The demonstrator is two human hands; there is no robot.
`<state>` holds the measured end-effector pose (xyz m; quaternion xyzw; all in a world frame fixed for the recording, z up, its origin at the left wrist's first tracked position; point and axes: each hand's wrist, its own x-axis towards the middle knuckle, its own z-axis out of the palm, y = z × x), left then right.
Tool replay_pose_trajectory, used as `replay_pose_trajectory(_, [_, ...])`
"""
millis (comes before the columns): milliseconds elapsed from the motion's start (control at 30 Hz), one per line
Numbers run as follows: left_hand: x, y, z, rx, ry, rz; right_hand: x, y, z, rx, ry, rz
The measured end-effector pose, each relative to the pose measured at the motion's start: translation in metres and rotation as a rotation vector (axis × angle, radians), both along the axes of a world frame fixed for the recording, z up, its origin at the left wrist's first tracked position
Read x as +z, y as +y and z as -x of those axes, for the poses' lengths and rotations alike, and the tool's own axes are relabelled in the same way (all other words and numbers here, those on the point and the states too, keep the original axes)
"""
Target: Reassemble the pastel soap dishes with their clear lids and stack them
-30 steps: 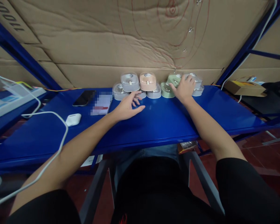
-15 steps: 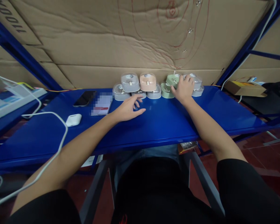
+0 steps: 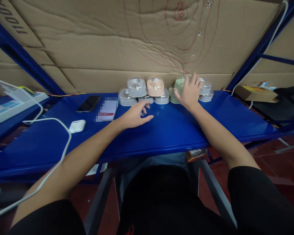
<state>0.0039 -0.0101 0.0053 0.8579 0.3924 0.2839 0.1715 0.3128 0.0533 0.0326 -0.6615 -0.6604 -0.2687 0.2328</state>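
Several small lidded boxes with clear domed tops stand stacked in two layers at the back of the blue table. A grey box (image 3: 136, 87) and a peach box (image 3: 155, 86) sit on the upper layer at left. To their right is a green box (image 3: 179, 84) above another green box (image 3: 173, 96), both partly hidden by my right hand (image 3: 190, 93). That hand is open, fingers spread, in front of the stack; whether it touches a box I cannot tell. My left hand (image 3: 136, 115) is open over the table, before the grey lower boxes, holding nothing.
Left on the blue table (image 3: 166, 130) lie a black phone (image 3: 88, 103), a lit phone (image 3: 107, 110) and a white earbud case (image 3: 77, 126). A white cable (image 3: 63, 153) crosses my left arm. Cardboard (image 3: 100, 55) walls the back; blue posts (image 3: 257, 42) flank it.
My right hand has shifted slightly left, and its fingers have straightened and spread from a curled pose over the boxes. My left hand and the stack look unchanged.
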Motion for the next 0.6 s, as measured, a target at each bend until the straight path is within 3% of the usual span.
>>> replay_pose_trajectory(133, [0.000,-0.001,-0.001,-0.005,-0.007,-0.013,0.002,0.001,0.043,0.383,-0.132,0.102])
replay_pose_trajectory(200, [0.000,0.000,-0.001,-0.008,-0.009,-0.031,0.001,0.005,0.067,0.510,-0.153,0.146])
replay_pose_trajectory(333, [-0.002,0.002,-0.001,-0.009,-0.004,-0.066,0.000,0.012,0.099,0.502,-0.103,0.197])
replay_pose_trajectory(433, [-0.003,0.002,-0.001,-0.003,-0.010,-0.073,0.000,0.014,0.098,0.519,-0.078,0.180])
replay_pose_trajectory(600, [-0.003,0.001,-0.002,0.027,-0.022,-0.090,0.002,0.002,0.064,0.634,-0.040,0.122])
